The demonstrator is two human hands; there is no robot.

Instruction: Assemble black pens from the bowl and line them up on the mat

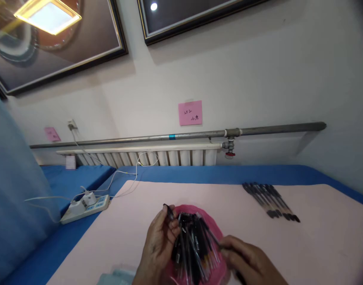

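Observation:
A pink bag or tray (213, 221) near the table's front edge holds a heap of several black pens (193, 245). My left hand (159, 243) curls over the heap's left side, and its fingers pinch a small black pen part (169, 211). At the heap's right edge my right hand (248, 259) closes its fingers around a thin pen (213, 237) that points up and left into the pile.
A row of several capped black pens (269, 200) lies on the pale pink table cover (318, 237) to the right. A white power strip (86, 206) with cables sits on the blue surface at left. A radiator (146, 156) and pipe run along the wall.

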